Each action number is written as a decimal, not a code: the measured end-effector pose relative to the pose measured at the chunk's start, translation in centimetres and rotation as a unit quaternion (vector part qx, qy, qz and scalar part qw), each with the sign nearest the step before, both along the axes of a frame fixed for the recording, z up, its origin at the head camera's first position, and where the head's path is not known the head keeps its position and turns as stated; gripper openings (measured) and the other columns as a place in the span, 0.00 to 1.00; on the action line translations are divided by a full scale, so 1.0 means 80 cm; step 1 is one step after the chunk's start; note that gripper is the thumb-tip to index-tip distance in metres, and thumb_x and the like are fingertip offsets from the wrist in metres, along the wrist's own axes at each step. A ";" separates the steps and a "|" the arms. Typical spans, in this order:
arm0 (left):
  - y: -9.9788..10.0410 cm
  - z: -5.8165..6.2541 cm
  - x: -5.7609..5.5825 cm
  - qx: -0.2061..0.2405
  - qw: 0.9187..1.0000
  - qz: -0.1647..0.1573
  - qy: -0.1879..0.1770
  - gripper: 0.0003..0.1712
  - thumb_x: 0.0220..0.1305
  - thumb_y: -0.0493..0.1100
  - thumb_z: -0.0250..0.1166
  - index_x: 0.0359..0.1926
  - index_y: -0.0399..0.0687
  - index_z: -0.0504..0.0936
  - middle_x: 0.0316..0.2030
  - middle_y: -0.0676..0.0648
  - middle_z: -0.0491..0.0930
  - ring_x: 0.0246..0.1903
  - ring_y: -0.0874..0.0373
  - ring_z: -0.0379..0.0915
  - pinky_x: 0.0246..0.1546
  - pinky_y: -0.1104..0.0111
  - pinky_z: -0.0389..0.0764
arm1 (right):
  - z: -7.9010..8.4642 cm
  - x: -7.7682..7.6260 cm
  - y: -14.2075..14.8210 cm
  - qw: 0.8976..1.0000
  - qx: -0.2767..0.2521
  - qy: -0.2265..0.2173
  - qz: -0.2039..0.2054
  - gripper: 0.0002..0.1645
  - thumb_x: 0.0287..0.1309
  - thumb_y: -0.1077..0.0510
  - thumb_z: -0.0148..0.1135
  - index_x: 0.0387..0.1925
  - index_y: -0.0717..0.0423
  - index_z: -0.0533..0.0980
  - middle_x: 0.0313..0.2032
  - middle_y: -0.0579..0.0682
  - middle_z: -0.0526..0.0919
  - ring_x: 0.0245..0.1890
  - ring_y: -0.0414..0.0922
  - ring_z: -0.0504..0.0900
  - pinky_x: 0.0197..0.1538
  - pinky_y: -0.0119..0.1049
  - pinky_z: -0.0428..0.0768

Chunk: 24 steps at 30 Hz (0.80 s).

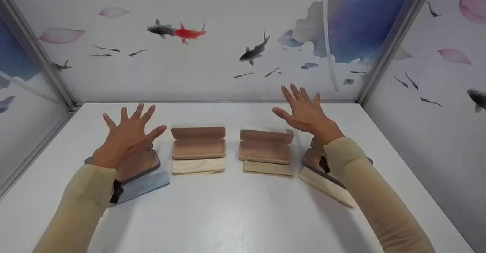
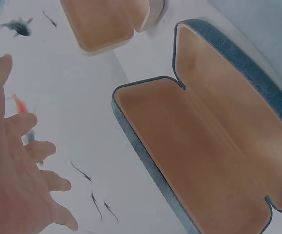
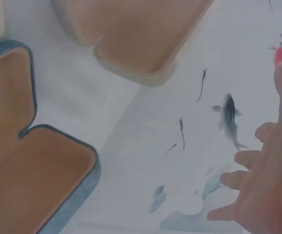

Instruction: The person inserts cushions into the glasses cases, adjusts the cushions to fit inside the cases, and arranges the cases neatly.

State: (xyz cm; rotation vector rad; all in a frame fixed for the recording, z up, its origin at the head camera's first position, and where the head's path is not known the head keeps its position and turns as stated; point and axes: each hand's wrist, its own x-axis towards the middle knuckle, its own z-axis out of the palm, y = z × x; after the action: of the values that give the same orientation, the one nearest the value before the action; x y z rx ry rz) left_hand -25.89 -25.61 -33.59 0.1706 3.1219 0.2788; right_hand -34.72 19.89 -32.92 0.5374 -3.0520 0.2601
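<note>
My left hand (image 1: 127,139), fingers spread and holding nothing, hovers above an open blue glasses case (image 1: 146,162). The left wrist view shows this case's tan lining (image 2: 189,141) with nothing inside. Over at the right, my right hand (image 1: 309,114) is also spread and bare, raised behind another open blue-edged glasses case (image 1: 313,157), which the forearm partly hides. Between the hands stand two open pale glasses cases, a left one (image 1: 198,148) and a right one (image 1: 264,151), both lined in tan.
In front of the cases lie folded cloths: a blue-grey one (image 1: 146,186), a cream one (image 1: 198,167), a beige one (image 1: 268,168) and a slanted cream one (image 1: 327,187). The white table (image 1: 228,215) is bounded by printed walls (image 1: 212,71) at the back and sides.
</note>
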 end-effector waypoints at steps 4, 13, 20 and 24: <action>0.004 0.003 0.009 0.006 1.000 -0.003 0.009 0.52 0.69 0.76 0.41 0.80 0.47 0.45 0.77 0.28 0.41 0.72 0.17 0.34 0.61 0.21 0.25 | 0.006 0.007 -0.016 1.000 -0.012 0.009 0.021 0.50 0.69 0.23 0.31 0.81 0.44 0.38 0.81 0.56 0.37 0.81 0.60 0.35 0.73 0.72 0.30; 0.012 -0.002 0.046 0.072 0.997 -0.016 0.032 0.46 0.72 0.67 0.51 0.79 0.50 0.50 0.76 0.28 0.48 0.73 0.21 0.42 0.64 0.21 0.34 | 0.002 0.028 -0.053 0.992 -0.106 -0.042 0.057 0.47 0.72 0.26 0.27 0.80 0.47 0.45 0.81 0.52 0.40 0.81 0.56 0.36 0.76 0.69 0.35; -0.007 -0.002 0.075 0.150 0.988 -0.004 0.034 0.46 0.72 0.66 0.53 0.80 0.52 0.48 0.76 0.31 0.52 0.74 0.28 0.47 0.69 0.30 0.48 | 0.004 0.041 -0.085 0.972 -0.201 -0.090 0.082 0.44 0.75 0.29 0.29 0.80 0.48 0.47 0.81 0.51 0.45 0.81 0.55 0.42 0.79 0.62 0.41; -0.022 -0.004 0.089 0.212 0.977 0.017 0.026 0.46 0.72 0.65 0.54 0.80 0.55 0.47 0.76 0.31 0.54 0.74 0.28 0.48 0.68 0.32 0.54 | 0.004 0.049 -0.104 0.963 -0.239 -0.087 0.090 0.40 0.77 0.34 0.32 0.79 0.52 0.52 0.79 0.54 0.52 0.80 0.54 0.48 0.80 0.56 0.48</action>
State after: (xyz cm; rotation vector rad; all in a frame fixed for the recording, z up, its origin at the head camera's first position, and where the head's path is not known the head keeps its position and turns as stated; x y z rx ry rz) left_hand -18.79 -27.37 -33.89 0.1249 3.0700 0.9530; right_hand -30.82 11.54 -32.62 0.7840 -2.9303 1.0653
